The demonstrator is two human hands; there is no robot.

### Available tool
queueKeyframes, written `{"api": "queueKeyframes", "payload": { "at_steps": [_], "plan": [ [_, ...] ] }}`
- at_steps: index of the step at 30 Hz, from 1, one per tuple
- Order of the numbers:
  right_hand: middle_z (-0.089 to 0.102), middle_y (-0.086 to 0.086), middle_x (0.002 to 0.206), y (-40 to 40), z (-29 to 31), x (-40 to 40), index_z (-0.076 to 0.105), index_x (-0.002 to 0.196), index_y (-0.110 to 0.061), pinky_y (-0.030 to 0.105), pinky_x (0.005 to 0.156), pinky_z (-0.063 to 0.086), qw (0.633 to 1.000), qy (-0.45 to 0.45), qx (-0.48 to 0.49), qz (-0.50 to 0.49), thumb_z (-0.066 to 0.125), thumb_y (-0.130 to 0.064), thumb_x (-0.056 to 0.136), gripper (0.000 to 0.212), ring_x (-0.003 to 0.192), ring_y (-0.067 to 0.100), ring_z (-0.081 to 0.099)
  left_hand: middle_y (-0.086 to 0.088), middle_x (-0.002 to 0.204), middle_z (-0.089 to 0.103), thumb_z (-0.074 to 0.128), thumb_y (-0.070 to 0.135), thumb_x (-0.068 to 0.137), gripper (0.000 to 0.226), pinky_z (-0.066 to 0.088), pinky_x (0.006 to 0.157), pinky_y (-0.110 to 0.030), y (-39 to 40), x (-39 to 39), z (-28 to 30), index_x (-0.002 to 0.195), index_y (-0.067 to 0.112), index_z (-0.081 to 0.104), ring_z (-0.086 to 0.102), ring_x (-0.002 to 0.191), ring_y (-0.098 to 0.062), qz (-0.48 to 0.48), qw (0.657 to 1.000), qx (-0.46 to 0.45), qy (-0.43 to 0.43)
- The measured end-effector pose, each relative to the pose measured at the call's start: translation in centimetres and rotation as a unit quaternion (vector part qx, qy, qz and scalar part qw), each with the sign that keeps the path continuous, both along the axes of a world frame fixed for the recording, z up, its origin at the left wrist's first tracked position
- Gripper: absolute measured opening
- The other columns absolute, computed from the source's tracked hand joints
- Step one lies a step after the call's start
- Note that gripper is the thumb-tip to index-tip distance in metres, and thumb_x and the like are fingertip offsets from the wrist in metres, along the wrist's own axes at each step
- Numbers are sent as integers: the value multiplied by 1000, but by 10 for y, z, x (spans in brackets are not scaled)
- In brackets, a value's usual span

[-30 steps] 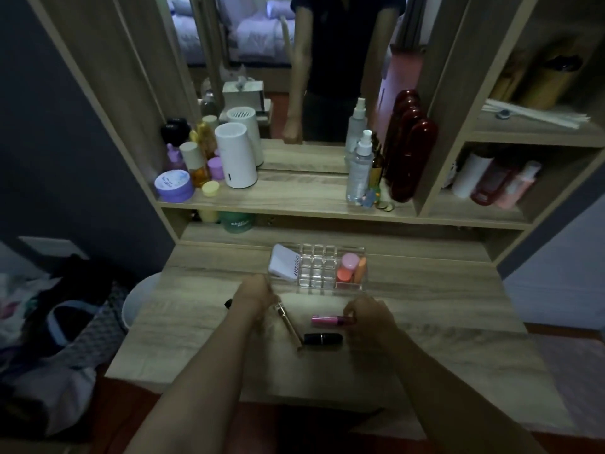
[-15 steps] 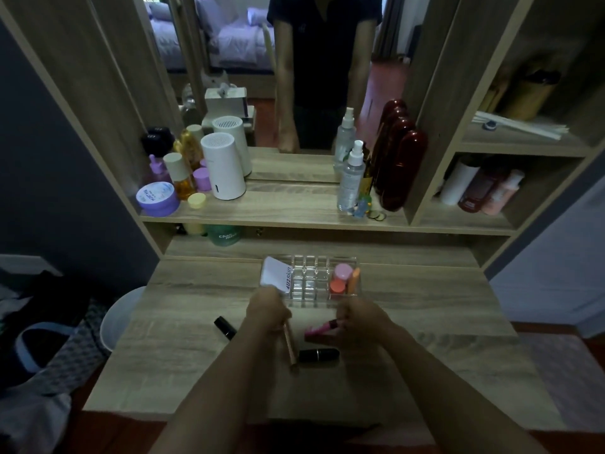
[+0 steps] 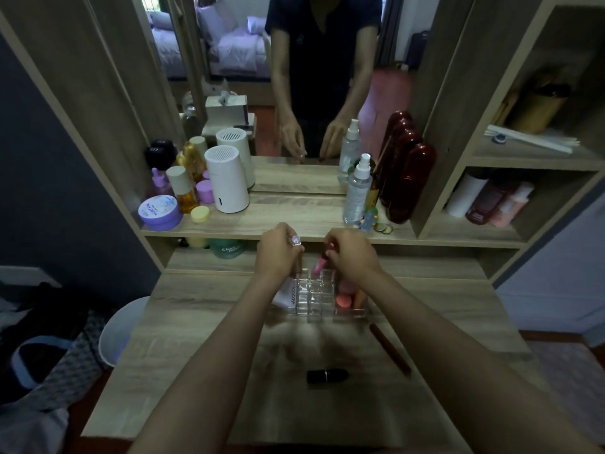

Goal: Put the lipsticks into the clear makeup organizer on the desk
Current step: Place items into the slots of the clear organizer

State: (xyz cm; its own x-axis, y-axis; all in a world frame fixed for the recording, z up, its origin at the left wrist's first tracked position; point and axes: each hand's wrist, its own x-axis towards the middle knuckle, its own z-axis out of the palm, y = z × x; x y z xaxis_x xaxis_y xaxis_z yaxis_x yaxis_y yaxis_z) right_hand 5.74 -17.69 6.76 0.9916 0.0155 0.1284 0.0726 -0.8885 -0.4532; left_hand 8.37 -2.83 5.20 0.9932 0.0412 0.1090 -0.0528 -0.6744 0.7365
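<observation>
The clear makeup organizer [image 3: 316, 301] stands mid-desk with pink and orange items in its right section. Both hands are over its far side. My right hand [image 3: 352, 255] holds a pink lipstick [image 3: 320, 264] upright, its lower end at a back compartment. My left hand [image 3: 277, 253] grips a slim gold lipstick [image 3: 298, 258] upright with a silvery cap on top, beside the organizer's back left. A black lipstick [image 3: 327, 375] lies on the desk near me. A long dark red tube [image 3: 390, 349] lies diagonally at the right.
A shelf behind the organizer carries a white cylinder [image 3: 226, 183], spray bottles [image 3: 357, 191], jars and a dark red bottle [image 3: 407, 181]. A mirror stands above it. A white bin [image 3: 121, 329] sits left of the desk [image 3: 203, 339].
Both hands lifted their lipsticks off the desk and moved forward over the organizer. The pink and gold lipsticks went from lying flat to upright. The camera tipped down and closer.
</observation>
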Motion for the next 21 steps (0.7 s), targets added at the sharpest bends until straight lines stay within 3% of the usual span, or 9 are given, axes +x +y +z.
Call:
{"api": "queueKeyframes", "payload": {
  "at_steps": [8, 12, 21],
  "plan": [
    [66, 12, 106, 10, -24, 7, 59, 103, -10, 37, 73, 47, 996, 9, -78, 33, 64, -11, 84, 20, 96, 32, 62, -7, 84, 71, 71, 3, 76, 15, 48, 67, -20, -1, 0, -22, 88, 7, 63, 60, 73, -11, -7, 999, -37, -13],
    [67, 12, 106, 12, -30, 10, 60, 101, -11, 44, 80, 53, 996, 29, -73, 34, 61, -13, 85, 16, 96, 32, 63, -5, 83, 69, 73, 5, 75, 17, 47, 65, -17, -2, 5, -23, 89, 6, 64, 60, 73, -9, -23, 999, -43, -15],
    [67, 14, 107, 6, -30, 15, 64, 103, -9, 43, 82, 52, 995, 56, -79, 38, 61, -10, 84, 20, 100, 34, 62, -7, 82, 71, 74, 7, 74, 16, 35, 60, -10, 0, 7, -31, 88, 6, 65, 56, 68, -9, -45, 999, -10, -19]
  ]
}}
